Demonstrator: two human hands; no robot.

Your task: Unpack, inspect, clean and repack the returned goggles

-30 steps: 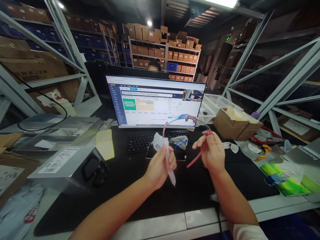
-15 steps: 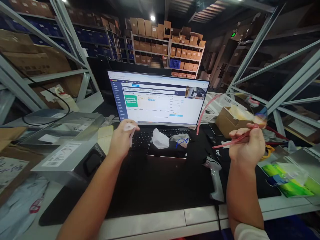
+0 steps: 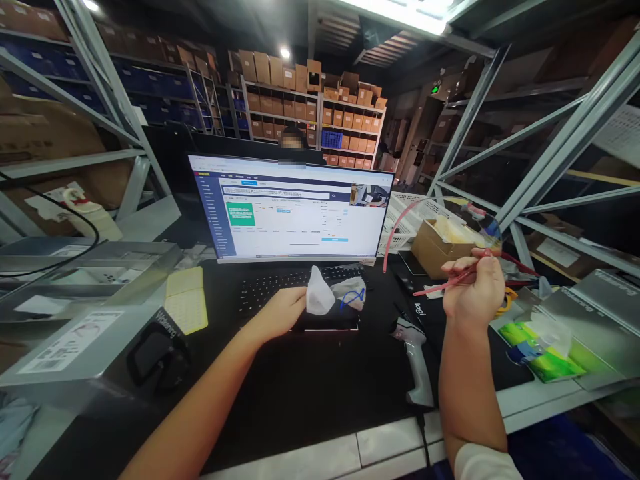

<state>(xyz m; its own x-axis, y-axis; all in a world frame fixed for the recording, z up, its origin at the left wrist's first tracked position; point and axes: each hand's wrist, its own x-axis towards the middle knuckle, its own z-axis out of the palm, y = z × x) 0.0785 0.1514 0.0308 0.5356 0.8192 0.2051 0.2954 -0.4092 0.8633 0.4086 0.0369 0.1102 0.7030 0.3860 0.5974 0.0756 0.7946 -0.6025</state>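
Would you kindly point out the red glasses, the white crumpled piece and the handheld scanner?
Red glasses (image 3: 491, 232): head view, on a lens.
White crumpled piece (image 3: 319, 295): head view, on its middle.
Handheld scanner (image 3: 419, 365): head view, on its handle.

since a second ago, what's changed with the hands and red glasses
The right hand carried the red glasses rightward, past the monitor. The left hand moved off them to the white wrapping. Monitor and keyboard stayed put.
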